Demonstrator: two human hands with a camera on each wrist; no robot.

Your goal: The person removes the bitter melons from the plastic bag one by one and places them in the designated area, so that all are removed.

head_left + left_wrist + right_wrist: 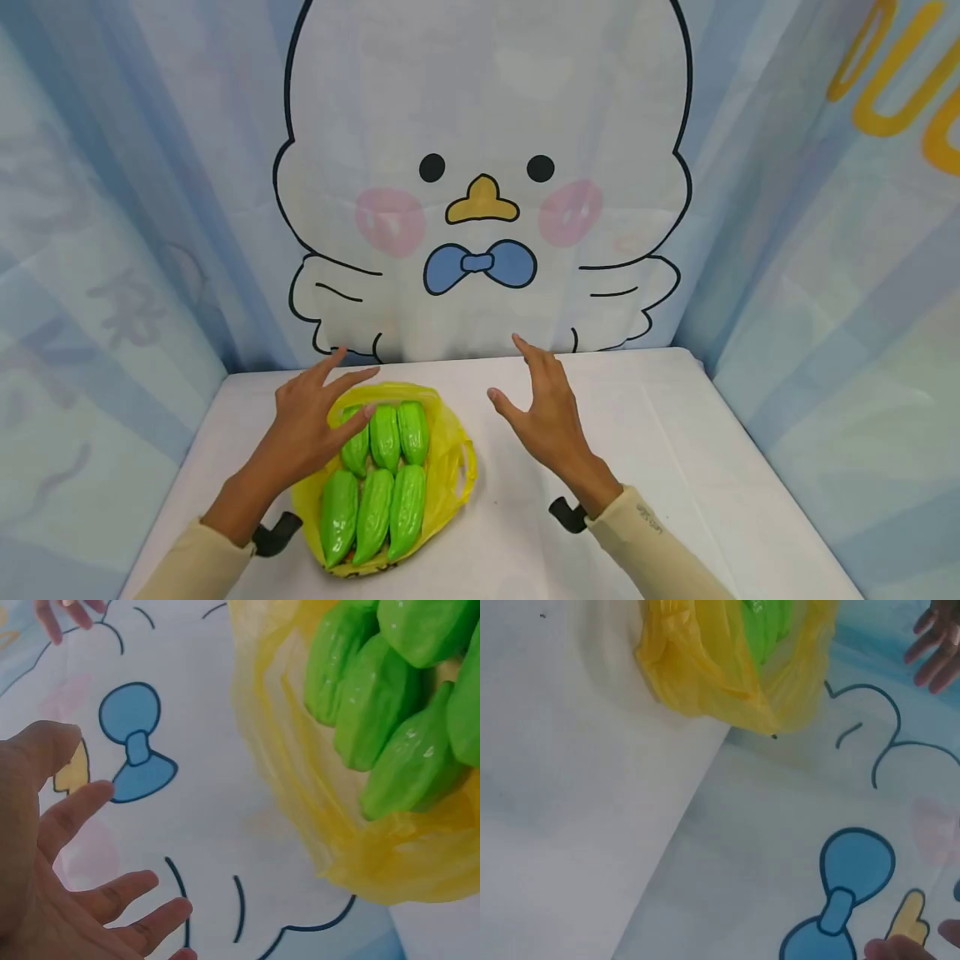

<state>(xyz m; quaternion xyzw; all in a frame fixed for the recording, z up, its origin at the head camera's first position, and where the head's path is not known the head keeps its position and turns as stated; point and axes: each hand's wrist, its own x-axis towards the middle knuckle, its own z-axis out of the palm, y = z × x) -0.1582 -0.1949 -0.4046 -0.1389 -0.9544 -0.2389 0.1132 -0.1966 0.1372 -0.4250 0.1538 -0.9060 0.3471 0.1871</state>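
A yellow plastic bag [448, 454] lies spread open on the white table, left of centre in the head view. Inside it sit several glossy green ridged gourds [407, 508], shaped like bitter melons and arranged in two rows. Over the bag's upper left side hovers my left hand [303, 429], fingers spread and holding nothing. My right hand [551, 421] is raised to the right of the bag, also with spread fingers and nothing in it. In the left wrist view, the bag [281, 765] and gourds [379, 697] appear beyond the left hand [45, 900].
The white table [645, 467] stretches right of the bag to a slanting edge. Behind it hangs a curtain [480, 100] printed with a white chick in a blue bow tie. Pale blue curtains [90, 275] also enclose both sides. A dark strap [277, 533] sits at the left wrist.
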